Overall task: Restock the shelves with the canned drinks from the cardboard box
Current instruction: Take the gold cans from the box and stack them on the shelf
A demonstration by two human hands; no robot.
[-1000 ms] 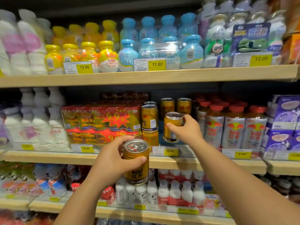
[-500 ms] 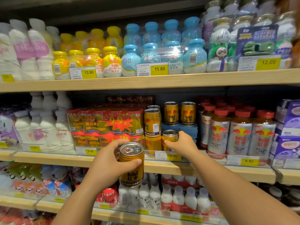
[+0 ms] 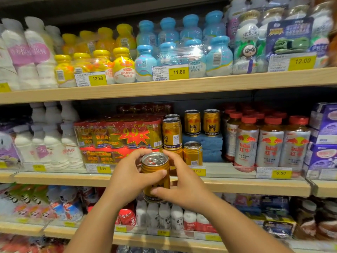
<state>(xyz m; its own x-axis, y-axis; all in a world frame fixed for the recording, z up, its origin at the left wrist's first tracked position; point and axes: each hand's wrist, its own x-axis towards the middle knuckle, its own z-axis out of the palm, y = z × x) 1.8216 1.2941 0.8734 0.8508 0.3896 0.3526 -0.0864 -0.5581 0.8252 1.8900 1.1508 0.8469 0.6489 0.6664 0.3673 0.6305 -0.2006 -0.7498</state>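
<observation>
Left hand [image 3: 127, 179] and right hand [image 3: 184, 189] both grip one gold metal drink can [image 3: 155, 173] before the wooden middle shelf [image 3: 255, 187]; shelved gold cans [image 3: 193, 152] stand ready; room remains.

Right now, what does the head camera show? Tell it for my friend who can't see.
A left hand and a right hand hold one gold can before the middle shelf. More gold cans stand on that shelf, beside red-capped bottles.
</observation>
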